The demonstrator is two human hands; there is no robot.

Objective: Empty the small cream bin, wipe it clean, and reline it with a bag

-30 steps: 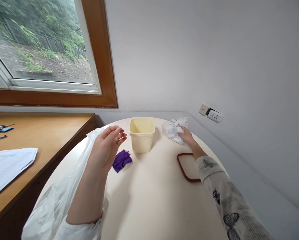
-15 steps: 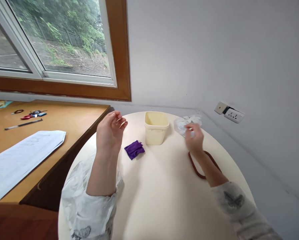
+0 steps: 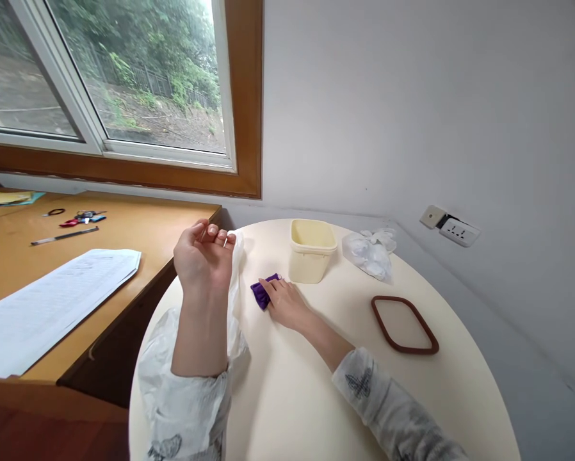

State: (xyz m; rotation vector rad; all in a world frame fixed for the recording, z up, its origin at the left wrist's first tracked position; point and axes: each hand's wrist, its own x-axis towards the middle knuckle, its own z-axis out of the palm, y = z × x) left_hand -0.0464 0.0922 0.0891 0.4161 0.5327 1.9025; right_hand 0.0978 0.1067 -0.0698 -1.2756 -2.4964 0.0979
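Centre: the right hand [image 3: 287,306] touches a purple cloth [image 3: 259,297] lying unlifted on the table [image 3: 292,390], grip unclear. Centre-left: the left hand [image 3: 203,264] is raised, loosely curled, empty. The cream tub [image 3: 309,266] stands uncovered.

Holds left hand [image 3: 203,266] raised, palm-side exposed, fingers [image 3: 221,235] loosely curled, left forearm [image 3: 201,339] near upright. Extends right hand [image 3: 287,304] forward and across to the left, back uppermost, fingers lowered, right forearm [image 3: 326,339] slanting in from the right.
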